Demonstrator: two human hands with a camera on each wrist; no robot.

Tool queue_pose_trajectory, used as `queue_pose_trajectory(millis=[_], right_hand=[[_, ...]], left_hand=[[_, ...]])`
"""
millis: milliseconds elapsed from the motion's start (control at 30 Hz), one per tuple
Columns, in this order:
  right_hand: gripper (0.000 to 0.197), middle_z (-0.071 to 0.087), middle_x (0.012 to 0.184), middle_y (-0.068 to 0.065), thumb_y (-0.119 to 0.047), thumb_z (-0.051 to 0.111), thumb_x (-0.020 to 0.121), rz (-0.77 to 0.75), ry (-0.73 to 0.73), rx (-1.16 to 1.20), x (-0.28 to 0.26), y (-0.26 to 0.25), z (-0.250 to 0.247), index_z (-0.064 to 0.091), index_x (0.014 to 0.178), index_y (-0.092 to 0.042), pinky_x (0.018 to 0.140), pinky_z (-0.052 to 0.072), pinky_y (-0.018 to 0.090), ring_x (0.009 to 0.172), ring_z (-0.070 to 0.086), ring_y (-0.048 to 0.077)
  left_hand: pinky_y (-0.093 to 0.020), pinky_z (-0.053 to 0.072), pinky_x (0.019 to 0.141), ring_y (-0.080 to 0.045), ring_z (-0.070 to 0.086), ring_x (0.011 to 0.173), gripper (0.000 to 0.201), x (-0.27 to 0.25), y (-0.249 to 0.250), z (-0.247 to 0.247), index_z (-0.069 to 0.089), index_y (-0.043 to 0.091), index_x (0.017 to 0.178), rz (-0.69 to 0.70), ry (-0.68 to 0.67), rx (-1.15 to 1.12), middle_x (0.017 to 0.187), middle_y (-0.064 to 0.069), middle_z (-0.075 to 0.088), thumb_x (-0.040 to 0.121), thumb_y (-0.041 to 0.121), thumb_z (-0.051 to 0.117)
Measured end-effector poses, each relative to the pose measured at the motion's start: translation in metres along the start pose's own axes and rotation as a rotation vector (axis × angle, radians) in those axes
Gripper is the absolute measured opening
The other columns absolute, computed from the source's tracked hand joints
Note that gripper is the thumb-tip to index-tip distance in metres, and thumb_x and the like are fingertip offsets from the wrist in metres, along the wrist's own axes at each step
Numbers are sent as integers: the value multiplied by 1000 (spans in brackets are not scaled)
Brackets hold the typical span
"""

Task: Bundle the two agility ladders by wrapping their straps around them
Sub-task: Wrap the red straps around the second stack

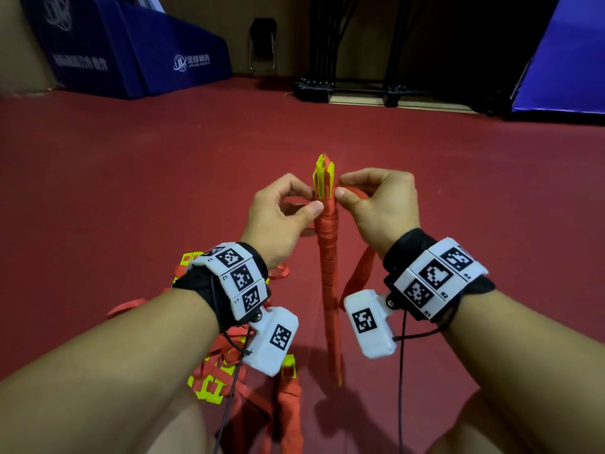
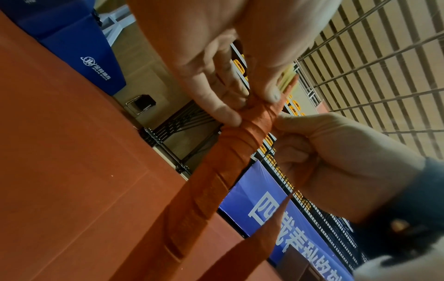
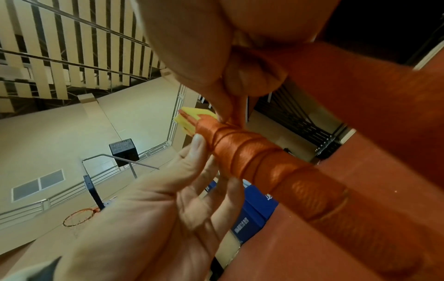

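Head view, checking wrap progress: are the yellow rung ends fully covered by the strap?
No, the yellow rung ends poke bare above the red strap wrapping.

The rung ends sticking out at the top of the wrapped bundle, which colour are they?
Bright yellow rung ends, above the red strap; clearest in the head view.

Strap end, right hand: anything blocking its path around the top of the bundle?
Nothing visible. The right hand pinches the strap beside the wrapped bundle; the left hand holds the wrap just below the bare yellow rung ends.
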State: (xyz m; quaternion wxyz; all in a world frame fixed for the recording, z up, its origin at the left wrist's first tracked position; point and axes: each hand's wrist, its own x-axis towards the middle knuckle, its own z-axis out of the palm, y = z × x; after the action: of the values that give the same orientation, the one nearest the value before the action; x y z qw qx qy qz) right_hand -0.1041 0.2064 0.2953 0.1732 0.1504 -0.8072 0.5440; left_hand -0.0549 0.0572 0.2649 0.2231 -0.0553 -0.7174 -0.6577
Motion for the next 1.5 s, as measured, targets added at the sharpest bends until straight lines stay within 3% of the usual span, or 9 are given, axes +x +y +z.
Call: queue_pose_trajectory(millis=[233,333,433,767,900,1100,1200,1400,1500], right_hand=[[5,77,85,-8,-16,78,81,-44,-65,54,1,3,3,78,86,-19,88,59,37,87,72,3],[11,73,74,-11,-29,85,76,-29,30,-45,-1,1,0,76,76,-23,76,55,25,76,68,3],[19,65,63,-12,-36,82,77,-19,63,-133,-3,0,0,70,67,-24,71,48,27,74,64,14],[15,75,89,-11,-16,75,82,-57,-185,-93,-8,-6,4,78,95,-20,93,56,31,92,70,3],[13,68,63,-9,-31,81,77,-36,-56,-119,-5,-8,3,74,70,-22,73,56,32,66,65,13],[8,71,64,-11,-32,70,70,-9,-142,61,-9,-10,8,76,72,-26,64,49,27,57,60,0],[18,63,52,-14,-36,74,80,-29,-162,100,-12,-18,4,75,67,-24,59,42,26,49,53,-1],[43,75,79,-8,-52,91,61,-22,-152,-41,-20,-24,2,79,87,-20,76,58,29,80,70,5],[33,74,83,-9,-43,90,66,-14,-132,-84,-18,-22,-1,78,88,-21,79,57,28,87,69,7]], left_hand=[[-33,61,69,-10,65,82,41,-2,3,7,57,15,119,-18,-9,-56,109,-2,71,87,-4,73],[-19,50,79,2,65,85,31,1,-1,2,70,26,102,86,-13,87,93,15,74,82,5,80],[-27,52,88,-5,69,91,28,2,-1,1,68,31,95,105,13,118,91,16,75,75,19,84],[-27,52,75,-10,65,81,32,8,-9,-6,64,24,88,44,137,76,87,7,72,66,32,85],[-33,49,69,-11,58,72,51,6,-11,-6,62,10,87,53,186,104,84,-6,73,59,44,89],[-55,54,80,-20,61,80,77,6,-7,-6,65,-2,98,56,179,78,95,-22,72,53,57,86],[-47,52,70,-16,57,77,75,4,-2,-4,66,-2,100,49,155,40,88,-19,72,51,51,88],[-35,37,64,-14,40,75,73,4,-4,-1,50,-9,90,54,44,59,77,-7,51,48,40,85],[-35,41,59,-14,43,70,62,0,-2,-2,41,11,78,29,-27,95,72,-1,53,45,35,88]])
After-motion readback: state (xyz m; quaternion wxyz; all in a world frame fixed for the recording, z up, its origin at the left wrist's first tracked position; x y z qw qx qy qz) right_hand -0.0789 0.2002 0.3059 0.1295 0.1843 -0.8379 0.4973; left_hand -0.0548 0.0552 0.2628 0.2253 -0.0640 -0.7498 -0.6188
